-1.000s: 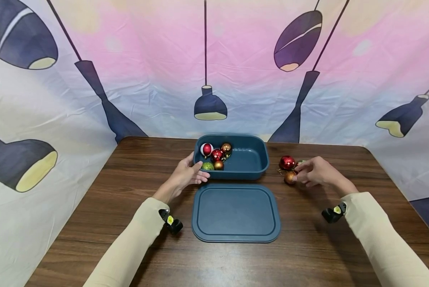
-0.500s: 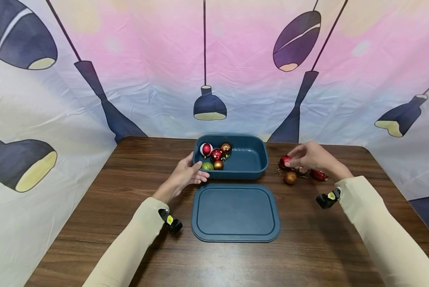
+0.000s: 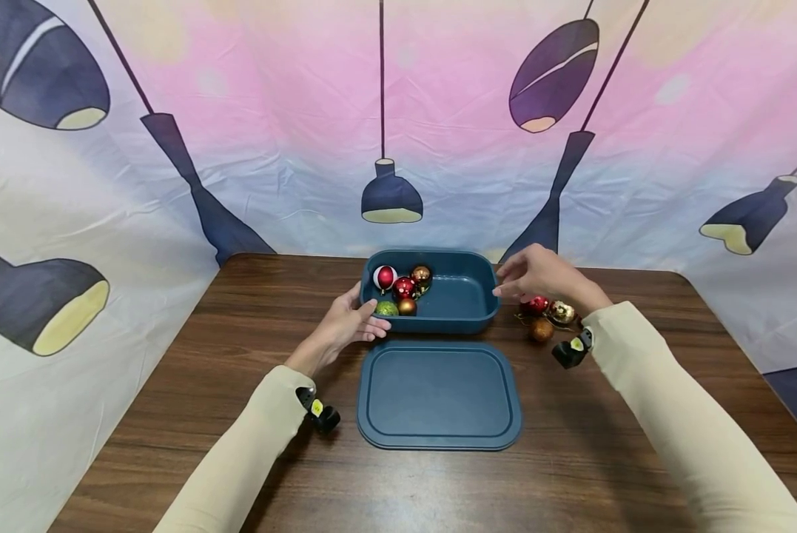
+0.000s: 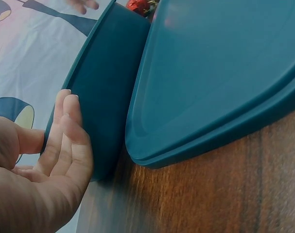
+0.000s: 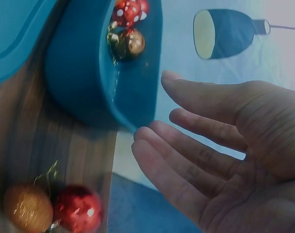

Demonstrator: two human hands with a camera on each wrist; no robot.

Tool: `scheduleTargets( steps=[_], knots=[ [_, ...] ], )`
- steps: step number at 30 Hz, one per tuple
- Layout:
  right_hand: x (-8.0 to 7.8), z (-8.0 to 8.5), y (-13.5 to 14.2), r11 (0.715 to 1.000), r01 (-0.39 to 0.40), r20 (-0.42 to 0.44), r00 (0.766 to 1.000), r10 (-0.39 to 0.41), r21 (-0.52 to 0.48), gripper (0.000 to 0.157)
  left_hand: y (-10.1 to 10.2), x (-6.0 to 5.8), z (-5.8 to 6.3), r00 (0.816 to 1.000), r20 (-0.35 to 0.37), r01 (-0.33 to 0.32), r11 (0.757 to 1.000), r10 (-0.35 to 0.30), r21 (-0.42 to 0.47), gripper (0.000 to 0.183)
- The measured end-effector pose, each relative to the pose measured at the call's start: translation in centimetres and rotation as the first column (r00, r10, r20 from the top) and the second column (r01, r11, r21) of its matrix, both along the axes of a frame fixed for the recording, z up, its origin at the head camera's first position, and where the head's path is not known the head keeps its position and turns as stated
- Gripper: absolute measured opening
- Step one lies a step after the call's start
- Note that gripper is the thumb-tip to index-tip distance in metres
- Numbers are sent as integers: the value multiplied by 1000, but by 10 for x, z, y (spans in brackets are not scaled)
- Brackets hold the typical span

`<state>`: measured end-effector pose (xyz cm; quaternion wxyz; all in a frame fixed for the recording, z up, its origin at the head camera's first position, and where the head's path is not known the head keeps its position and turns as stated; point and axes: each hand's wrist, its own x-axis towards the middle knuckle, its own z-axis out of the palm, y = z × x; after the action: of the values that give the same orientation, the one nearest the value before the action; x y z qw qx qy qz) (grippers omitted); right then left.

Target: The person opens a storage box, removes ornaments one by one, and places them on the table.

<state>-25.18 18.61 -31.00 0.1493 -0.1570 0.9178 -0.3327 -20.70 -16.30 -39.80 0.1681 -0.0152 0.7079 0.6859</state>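
A blue rectangular box stands at the back of the table, with several Christmas baubles in its left half: red, gold, green and red-white. My left hand grips its front left corner. In the left wrist view, the thumb lies over the rim and the fingers press on the outer wall. My right hand is at the box's right end, fingers spread and holding nothing. Beneath its wrist lie loose baubles: a red bauble, an orange-gold bauble and a shiny gold bauble.
A flat blue lid lies on the wooden table just in front of the box. Behind the table's back edge hangs a cloth printed with lamps. A small black camera is strapped to the right wrist.
My right hand has moved left, from among the loose baubles and then the red one, to the box's right rim. The red bauble stays on the table. The left hand has stayed put.
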Motion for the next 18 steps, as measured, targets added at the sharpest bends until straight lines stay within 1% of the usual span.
scheduleTargets(
  steps=[7, 14, 18],
  knots=[
    [-9, 0, -23, 999, -42, -22, 999, 43, 33, 37, 0, 0, 0, 1000, -1, 4, 1000, -4, -1, 66],
    [-13, -2, -42, 997, -74, 11, 997, 74, 4, 36, -1, -1, -1, 1000, 2, 2, 1000, -2, -8, 67],
    [-16, -4, -51, 995, -102, 12, 995, 103, -12, 35, -2, -2, -1, 1000, 3, 3, 1000, -3, -10, 68]
  ],
)
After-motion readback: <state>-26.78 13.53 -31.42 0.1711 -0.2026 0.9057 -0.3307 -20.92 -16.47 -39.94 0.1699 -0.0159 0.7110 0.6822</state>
